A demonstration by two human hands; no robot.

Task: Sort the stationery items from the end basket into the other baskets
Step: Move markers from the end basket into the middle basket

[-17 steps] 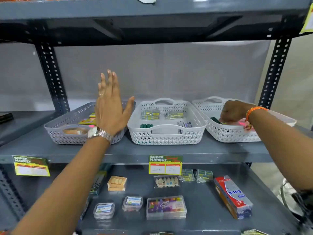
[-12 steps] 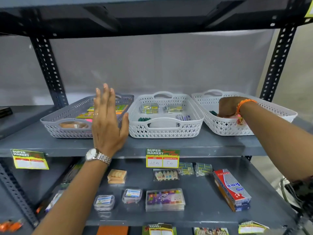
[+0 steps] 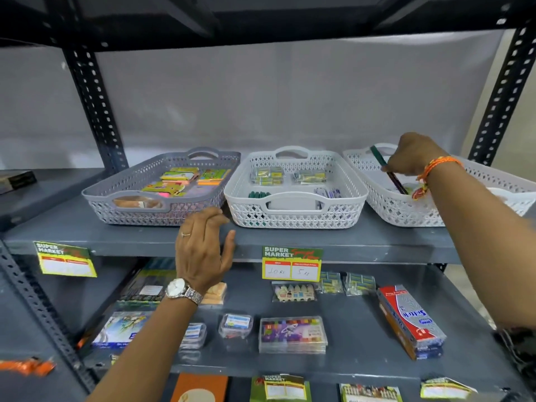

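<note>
Three lattice baskets stand in a row on the grey shelf [image 3: 87, 236]. The end basket [image 3: 406, 210] at the right is white. Above it my right hand [image 3: 412, 155] is shut on a dark green pencil [image 3: 380, 158] that slants down into the basket. The middle white basket [image 3: 293, 219] holds small packets, green markers and pens. The left grey basket [image 3: 130, 210] holds colourful flat packs. My left hand [image 3: 203, 248] rests flat on the shelf's front edge, between the grey and middle baskets, fingers apart and holding nothing.
The lower shelf [image 3: 348, 352] carries small boxes, clear cases, a crayon pack and a red-and-blue carton [image 3: 412, 320]. Price tags [image 3: 291, 264] hang on the shelf edge. Black slotted uprights [image 3: 95, 105] stand at both sides, with another shelf overhead.
My left hand has dropped from in front of the grey basket to the shelf edge. My right hand has risen out of the end basket with a green pencil in it.
</note>
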